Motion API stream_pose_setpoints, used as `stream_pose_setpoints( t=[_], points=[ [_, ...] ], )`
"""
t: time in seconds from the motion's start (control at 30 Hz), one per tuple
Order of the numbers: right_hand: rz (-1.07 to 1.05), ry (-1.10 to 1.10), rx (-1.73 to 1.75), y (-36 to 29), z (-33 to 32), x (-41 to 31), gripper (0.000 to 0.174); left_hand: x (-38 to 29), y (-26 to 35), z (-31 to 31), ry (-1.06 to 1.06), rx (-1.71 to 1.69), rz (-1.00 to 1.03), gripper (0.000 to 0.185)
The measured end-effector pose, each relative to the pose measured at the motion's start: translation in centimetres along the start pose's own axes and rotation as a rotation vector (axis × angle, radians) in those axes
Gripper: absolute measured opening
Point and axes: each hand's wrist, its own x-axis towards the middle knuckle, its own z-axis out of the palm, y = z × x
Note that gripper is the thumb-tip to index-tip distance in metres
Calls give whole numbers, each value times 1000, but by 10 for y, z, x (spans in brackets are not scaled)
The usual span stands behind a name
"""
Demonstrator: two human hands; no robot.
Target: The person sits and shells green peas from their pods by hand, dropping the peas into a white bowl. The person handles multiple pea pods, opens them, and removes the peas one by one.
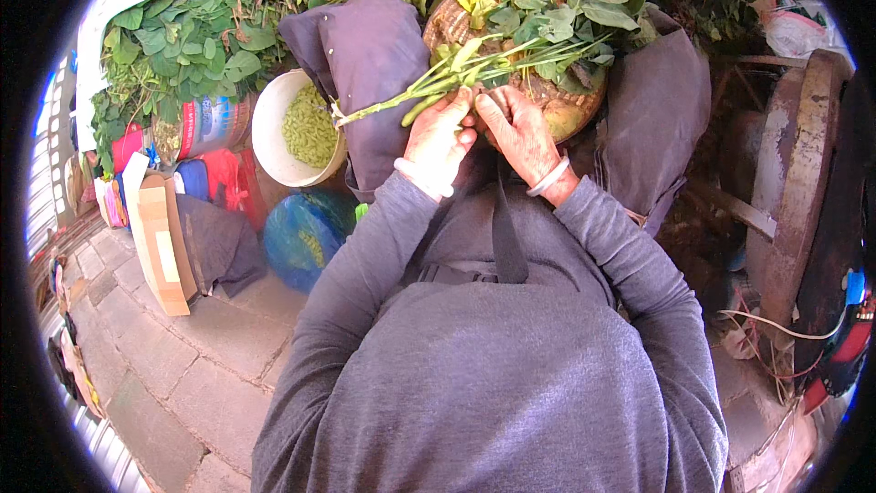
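My left hand (443, 135) and my right hand (517, 131) meet in front of me, their fingertips nearly touching at some green pods. A green soybean stalk with pods (410, 92) lies across the left hand's fingers, its cut end pointing left over my knee. The right hand's thumb and fingers are pinched together; what is between them is too small to tell. Beyond the hands a round woven basket (452, 20) bears leafy bean plants (547, 14). Left of my knee stands a white bucket (268, 133) holding shelled green beans (311, 127).
Leafy stalks (185, 41) are heaped at the far left and behind the basket. A blue plastic tub or bag (298, 233), a cardboard box (163, 246) and a printed container (212, 123) are on the left. At the right stand a rusty metal frame (807, 185) and a white cable (787, 330).
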Motion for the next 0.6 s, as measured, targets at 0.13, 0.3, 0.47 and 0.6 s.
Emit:
stream_pose_setpoints(
  t=[0.13,0.3,0.47,0.6],
  points=[
    [-393,-2,-298,-1,-10,-3,23,-3,0,6,134,148,68,18],
    [-138,-130,-227,-13,-16,-6,21,-3,-2,8,178,200,59,19],
    [191,-286,35,-18,-21,1,18,-3,-2,5,117,161,69,19],
    [487,-320,369,-24,-25,6,16,4,1,-10,-44,70,17,16]
  ],
)
